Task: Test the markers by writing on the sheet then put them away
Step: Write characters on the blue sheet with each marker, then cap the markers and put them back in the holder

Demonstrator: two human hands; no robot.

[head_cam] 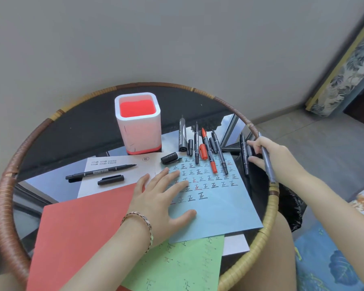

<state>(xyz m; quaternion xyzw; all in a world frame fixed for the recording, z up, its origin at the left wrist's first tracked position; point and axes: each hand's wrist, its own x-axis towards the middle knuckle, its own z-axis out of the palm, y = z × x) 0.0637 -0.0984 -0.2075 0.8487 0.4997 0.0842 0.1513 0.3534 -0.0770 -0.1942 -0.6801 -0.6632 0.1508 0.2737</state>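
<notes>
The left hand (166, 196) lies flat with fingers spread, pinning the blue sheet (219, 206) at the near right of the table (3, 196). At the right rim, the right hand (267, 156) grips 1 grey marker (269, 169), its free fingertips touching a black marker (244, 162). The white pen holder (139, 131) stands toward the far edge. The markers look light, stiff, smooth and prone to rolling, so a mid-barrel pinch seems best.

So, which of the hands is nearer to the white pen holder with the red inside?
Left. The left hand lies flat on the blue sheet, just in front of the pen holder. The right hand holds a grey marker at the table's right rim, farther away.
</notes>
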